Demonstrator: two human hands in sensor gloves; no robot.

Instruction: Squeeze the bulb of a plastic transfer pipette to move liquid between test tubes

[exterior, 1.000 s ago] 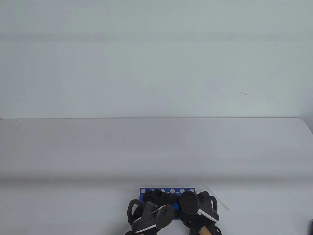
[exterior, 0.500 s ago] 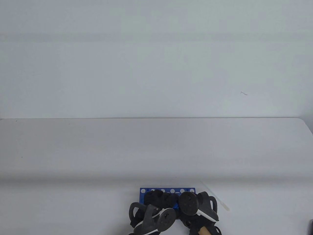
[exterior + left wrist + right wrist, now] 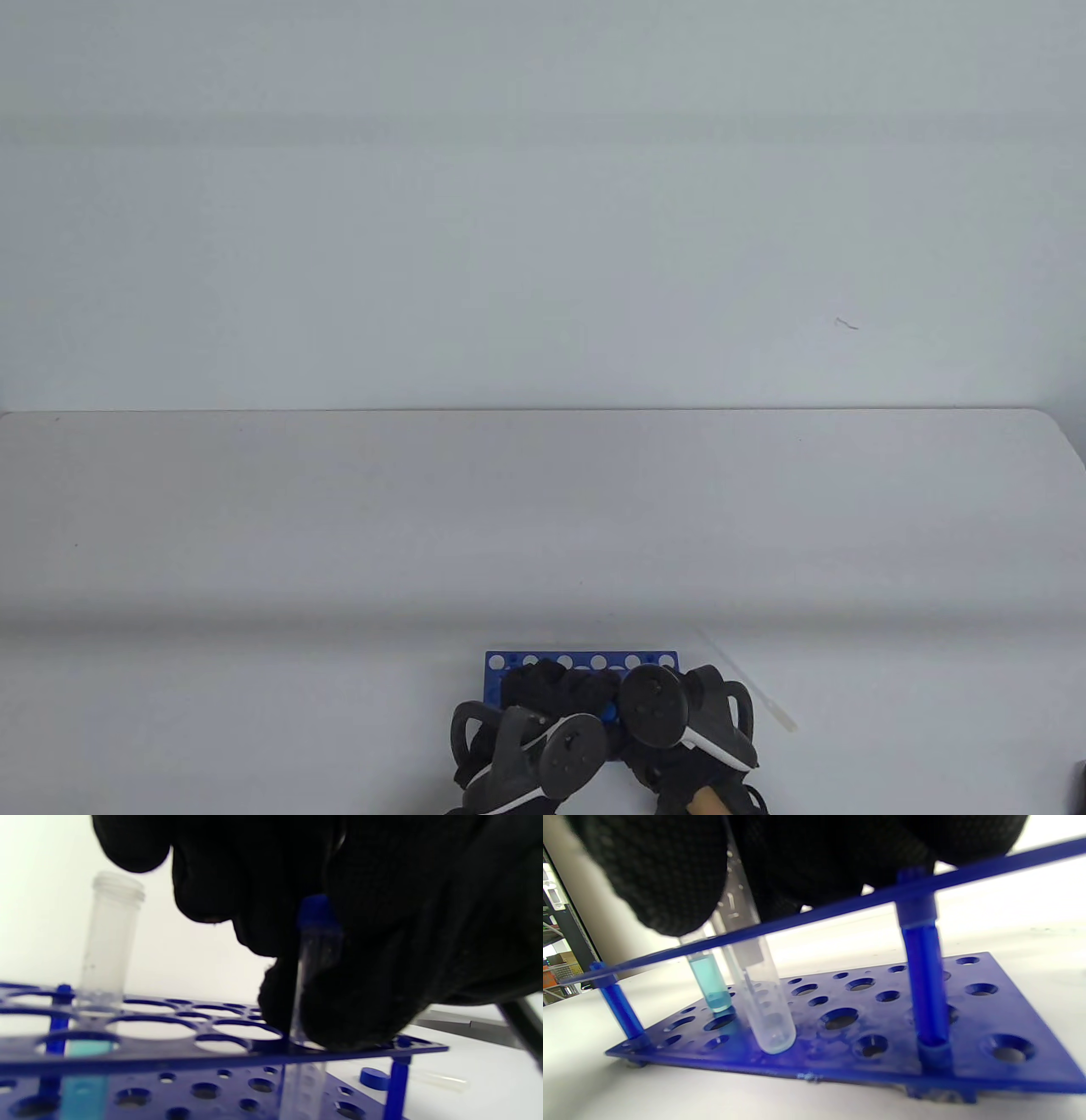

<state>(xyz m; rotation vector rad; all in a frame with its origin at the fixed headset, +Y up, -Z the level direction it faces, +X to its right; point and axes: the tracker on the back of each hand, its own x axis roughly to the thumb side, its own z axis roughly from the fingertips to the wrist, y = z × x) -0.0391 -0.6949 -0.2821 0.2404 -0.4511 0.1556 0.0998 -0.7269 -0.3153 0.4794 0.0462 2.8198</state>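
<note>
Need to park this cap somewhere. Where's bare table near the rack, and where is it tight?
Bare table runs from the rack back to the far edge, and left of the left hand. Crowded: both hands cover the rack, and the pipette lies beside the right hand.

No readable text, label, brand or number shows anywhere.

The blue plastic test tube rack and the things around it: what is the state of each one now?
Blue plastic test tube rack: standing on the table.
Open clear tube with turquoise liquid: upright, uncapped.
Blue-capped clear tube: capped, in the rack, left hand gripping it.
Loose blue cap: lying on the table.
Clear plastic transfer pipette: lying on the table, untouched.
</note>
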